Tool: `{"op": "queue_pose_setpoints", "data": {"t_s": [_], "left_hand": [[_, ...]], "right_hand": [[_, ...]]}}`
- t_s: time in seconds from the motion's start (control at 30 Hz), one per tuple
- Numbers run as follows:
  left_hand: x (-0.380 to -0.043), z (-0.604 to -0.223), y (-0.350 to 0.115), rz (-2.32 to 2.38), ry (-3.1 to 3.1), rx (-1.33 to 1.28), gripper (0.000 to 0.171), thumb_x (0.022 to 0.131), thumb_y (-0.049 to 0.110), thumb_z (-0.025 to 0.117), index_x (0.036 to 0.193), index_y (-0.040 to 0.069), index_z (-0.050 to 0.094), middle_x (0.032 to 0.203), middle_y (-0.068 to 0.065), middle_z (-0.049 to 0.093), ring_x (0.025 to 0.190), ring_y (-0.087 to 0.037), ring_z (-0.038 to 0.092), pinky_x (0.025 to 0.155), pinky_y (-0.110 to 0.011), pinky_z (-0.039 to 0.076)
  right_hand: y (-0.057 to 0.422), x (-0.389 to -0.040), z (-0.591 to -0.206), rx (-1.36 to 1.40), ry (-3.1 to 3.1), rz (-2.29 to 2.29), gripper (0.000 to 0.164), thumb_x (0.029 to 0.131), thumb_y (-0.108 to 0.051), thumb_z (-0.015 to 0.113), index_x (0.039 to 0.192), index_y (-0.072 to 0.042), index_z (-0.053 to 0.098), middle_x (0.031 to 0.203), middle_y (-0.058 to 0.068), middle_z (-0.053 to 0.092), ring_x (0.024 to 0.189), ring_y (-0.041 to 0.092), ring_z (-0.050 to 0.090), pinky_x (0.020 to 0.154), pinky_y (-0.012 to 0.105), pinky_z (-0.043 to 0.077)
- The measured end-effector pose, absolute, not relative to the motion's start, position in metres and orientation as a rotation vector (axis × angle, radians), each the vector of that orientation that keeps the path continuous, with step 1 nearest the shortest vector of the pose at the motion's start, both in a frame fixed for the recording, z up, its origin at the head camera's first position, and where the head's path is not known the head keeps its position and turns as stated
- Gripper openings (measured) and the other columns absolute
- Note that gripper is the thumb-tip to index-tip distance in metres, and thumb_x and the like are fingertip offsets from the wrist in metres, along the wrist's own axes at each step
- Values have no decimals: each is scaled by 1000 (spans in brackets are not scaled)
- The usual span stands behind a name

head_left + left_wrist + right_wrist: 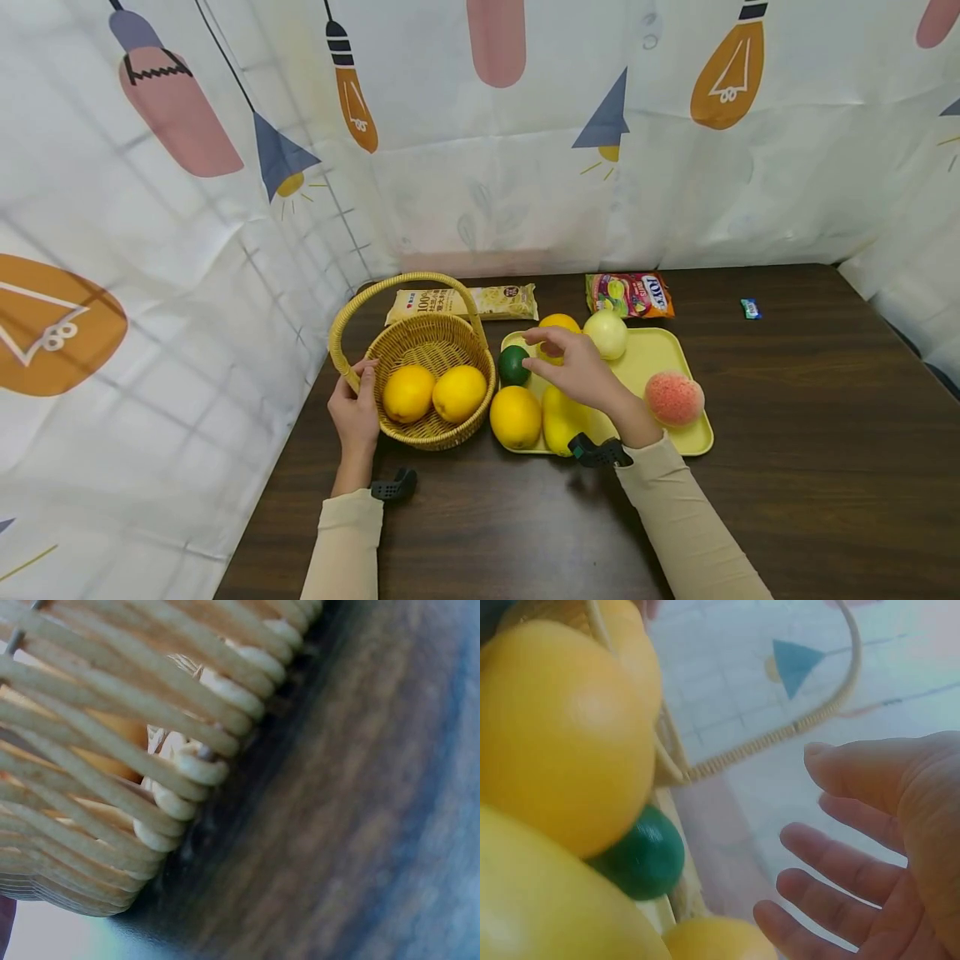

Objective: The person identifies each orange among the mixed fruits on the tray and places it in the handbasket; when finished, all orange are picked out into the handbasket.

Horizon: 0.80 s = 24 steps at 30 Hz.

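Note:
My left hand [356, 417] grips the left side of a wicker basket [431, 333], at the rim near the base of its arched handle. Two yellow lemon-like fruits [408, 393] lie inside the basket; the weave fills much of the left wrist view. My right hand [573, 371] hovers over the yellow tray [663, 346] with nothing in it, fingers spread and slightly bent. Close to its fingertips is a dark green fruit [513, 365]. Around it on the tray are an orange-yellow round fruit [570, 735], a long yellow fruit [561, 421] and another orange fruit [558, 323].
A pale green round fruit [606, 335] sits at the tray's back, a pink peach [674, 398] at its right. Behind stand a long cream snack packet [502, 302] and a colourful candy bag [630, 296]. A small blue-green wrapper [751, 309] lies at the back right.

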<state>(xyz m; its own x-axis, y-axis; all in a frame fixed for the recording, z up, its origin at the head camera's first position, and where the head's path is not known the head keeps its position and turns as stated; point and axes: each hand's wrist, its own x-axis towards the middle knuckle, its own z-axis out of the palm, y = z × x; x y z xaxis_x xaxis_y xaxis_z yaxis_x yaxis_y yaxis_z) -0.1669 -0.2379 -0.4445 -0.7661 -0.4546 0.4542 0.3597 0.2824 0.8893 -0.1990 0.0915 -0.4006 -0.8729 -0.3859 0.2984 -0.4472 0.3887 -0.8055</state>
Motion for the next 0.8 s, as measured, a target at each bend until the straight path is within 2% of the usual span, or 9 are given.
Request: {"op": "queue_pose_setpoints", "data": {"t_s": [0.3, 0.47, 0.63, 0.8], "left_hand": [[-167, -445, -239, -1555, -1882, 96, 26, 89, 16, 57, 103, -5, 64, 102, -21, 64, 107, -24, 54, 88, -20, 41], [-166, -444, -238, -1553, -1884, 94, 25, 90, 15, 56, 103, -5, 64, 102, -22, 63, 108, -24, 54, 88, -21, 41], [-168, -447, -239, -1565, -1877, 88, 25, 90, 14, 56, 103, -5, 64, 102, -22, 63, 107, -25, 54, 87, -20, 41], [-175, -458, -245, -1560, -1865, 88, 24, 89, 16, 58, 102, -2, 65, 101, -17, 65, 106, -22, 55, 85, -20, 42]], "right_hand": [[105, -205, -403, 754, -2585, 1527, 33, 83, -31, 66, 112, -15, 61, 110, 7, 62, 100, 24, 58, 87, 38, 47], [101, -202, -405, 995, -2738, 1469, 40, 81, -35, 66, 111, -9, 62, 108, 6, 63, 103, 23, 56, 91, 38, 44], [95, -198, -408, 1256, -2827, 1355, 49, 79, -42, 66, 116, -11, 59, 112, 1, 60, 103, 21, 55, 90, 38, 43], [93, -194, -408, 1364, -2834, 1269, 54, 76, -42, 69, 119, -12, 57, 118, -1, 57, 105, 20, 53, 89, 38, 43]]}}
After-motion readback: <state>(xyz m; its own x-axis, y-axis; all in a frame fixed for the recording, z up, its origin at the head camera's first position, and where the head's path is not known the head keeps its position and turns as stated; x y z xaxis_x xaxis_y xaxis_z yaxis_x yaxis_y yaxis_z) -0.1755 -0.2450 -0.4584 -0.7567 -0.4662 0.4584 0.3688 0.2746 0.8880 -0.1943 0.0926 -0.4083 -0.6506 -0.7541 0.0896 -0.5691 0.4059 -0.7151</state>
